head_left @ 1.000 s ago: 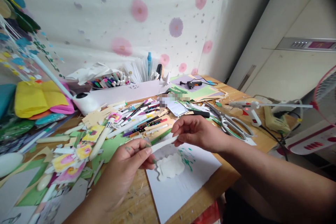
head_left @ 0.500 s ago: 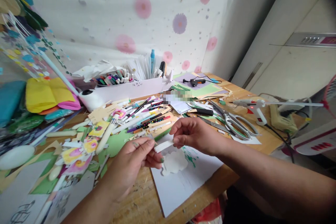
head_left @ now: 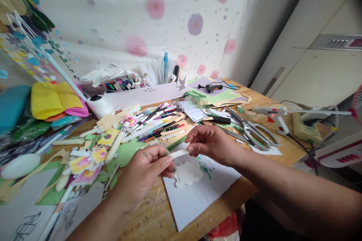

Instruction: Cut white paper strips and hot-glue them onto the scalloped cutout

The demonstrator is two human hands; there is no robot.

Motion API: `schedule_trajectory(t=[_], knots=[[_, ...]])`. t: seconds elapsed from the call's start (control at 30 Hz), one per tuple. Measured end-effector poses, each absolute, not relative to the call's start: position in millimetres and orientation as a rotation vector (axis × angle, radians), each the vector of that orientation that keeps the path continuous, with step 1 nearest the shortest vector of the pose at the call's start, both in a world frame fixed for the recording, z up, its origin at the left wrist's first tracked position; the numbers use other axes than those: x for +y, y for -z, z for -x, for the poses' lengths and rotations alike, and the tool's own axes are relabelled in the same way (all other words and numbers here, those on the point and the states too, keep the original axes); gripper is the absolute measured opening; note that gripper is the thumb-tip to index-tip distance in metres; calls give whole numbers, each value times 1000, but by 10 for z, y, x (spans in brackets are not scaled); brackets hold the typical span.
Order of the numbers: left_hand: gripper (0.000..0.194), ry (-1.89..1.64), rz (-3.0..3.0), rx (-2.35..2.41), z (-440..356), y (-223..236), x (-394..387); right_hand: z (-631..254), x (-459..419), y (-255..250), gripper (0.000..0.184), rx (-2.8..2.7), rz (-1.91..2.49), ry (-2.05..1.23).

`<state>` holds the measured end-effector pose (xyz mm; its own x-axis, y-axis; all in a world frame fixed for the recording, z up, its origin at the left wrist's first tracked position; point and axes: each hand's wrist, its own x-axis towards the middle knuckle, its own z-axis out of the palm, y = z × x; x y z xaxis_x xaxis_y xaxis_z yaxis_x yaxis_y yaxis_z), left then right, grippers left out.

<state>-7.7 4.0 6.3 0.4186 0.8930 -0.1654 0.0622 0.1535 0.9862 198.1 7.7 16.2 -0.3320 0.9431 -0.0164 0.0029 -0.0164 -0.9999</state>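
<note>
Yellow folded sheets (head_left: 48,99) lie at the far left of the table (head_left: 141,220), and nearer, among green and tan scraps, sit painted flower cutouts (head_left: 85,165) in pink and yellow. Next comes the left hand (head_left: 148,167), its thumb and forefinger pinching one end of a narrow white strip (head_left: 180,153). That strip spans the gap between the hands, raised above a white paper sheet (head_left: 195,205). On the sheet, just below the strip, rests a scalloped white cutout (head_left: 190,173), with green marks (head_left: 207,167) beside it. At the strip's other end, the right hand (head_left: 210,145) grips with thumb and fingers, the wrist coming in from the right. Behind the hands are scattered pens (head_left: 164,130).

Handling the strip in the air, held at both ends, seems to be the step in hand; whether it is being stretched or merely held cannot be told. Any next move appears to call for a light, even pinch on both sides, so the strip neither creases nor slips.

Farther right, scissors (head_left: 254,135) lie apart from the hands, and beyond them stands a white glue gun (head_left: 275,115) with a small red light.
</note>
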Motion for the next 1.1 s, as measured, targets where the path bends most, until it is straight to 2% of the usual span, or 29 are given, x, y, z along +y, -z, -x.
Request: schedule_trajectory(t=[0.33,0.5,0.6,0.73,0.93,1.1], knots=[[22,-884,-1198,1026,90,-73,53,-1967,51,-133,23,-1464,1056,-1534],[19,-1125,-948,910,50,-30,24,-1815,17,-66,33,-1162,966,-1543],[17,-1145,-911,838,-5,-3,-5,-1707,-8,-53,38,-1029,911,-1499],[10,-1174,-892,810,-70,27,-22,-1587,-45,-35,36,-997,877,-1450],[10,-1245,-876,857,-70,23,-30,-1488,-77,21,30,-1045,877,-1421],[8,-1275,-877,857,-33,-10,-2,-1534,-100,14,34,-1104,905,-1486]])
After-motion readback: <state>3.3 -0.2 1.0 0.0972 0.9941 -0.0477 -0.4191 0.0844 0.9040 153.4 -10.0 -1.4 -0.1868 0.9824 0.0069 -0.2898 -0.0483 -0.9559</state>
